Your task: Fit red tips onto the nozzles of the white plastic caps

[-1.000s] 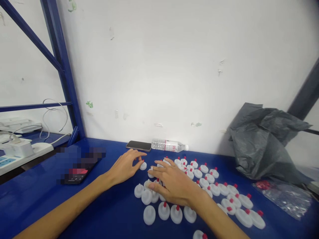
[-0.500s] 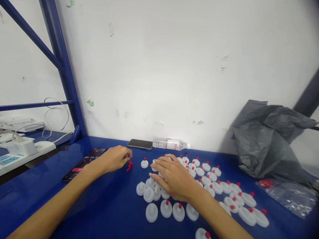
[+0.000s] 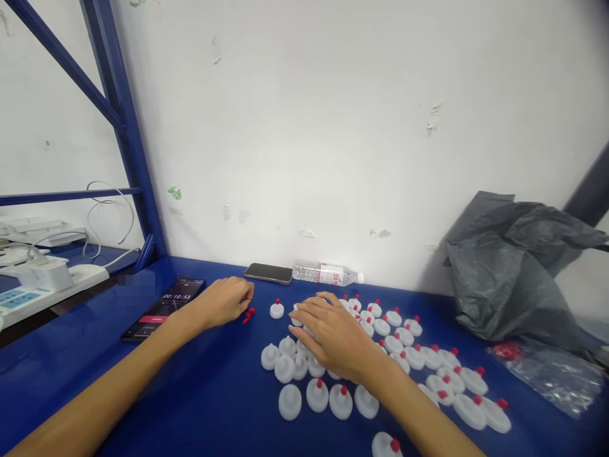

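My left hand (image 3: 228, 299) is closed, fingers curled under, beside a few small red caps (image 3: 248, 314) on the blue table; what its fingertips hold, if anything, is hidden. Lying palm down with fingers stretched out, my right hand (image 3: 330, 331) covers part of a group of white round plastic lids with nozzles. Bare-nozzled white lids (image 3: 284, 368) stand clustered just left of its wrist. To its right spread several white lids with red caps (image 3: 415, 359) on their tips. One red-capped lid (image 3: 276, 310) stands alone between the hands.
A phone showing a timer (image 3: 164, 311) lies under my left forearm. Another phone (image 3: 268, 273) and a clear plastic bottle (image 3: 327, 273) lie along the wall. At right are a grey plastic bag (image 3: 514, 273) and a clear bag (image 3: 547, 374) with red pieces. A power strip (image 3: 57, 292) sits far left.
My left hand has curled in slightly more by the red caps. My right hand stays over the lids with barely any shift. The whole view has moved a little.
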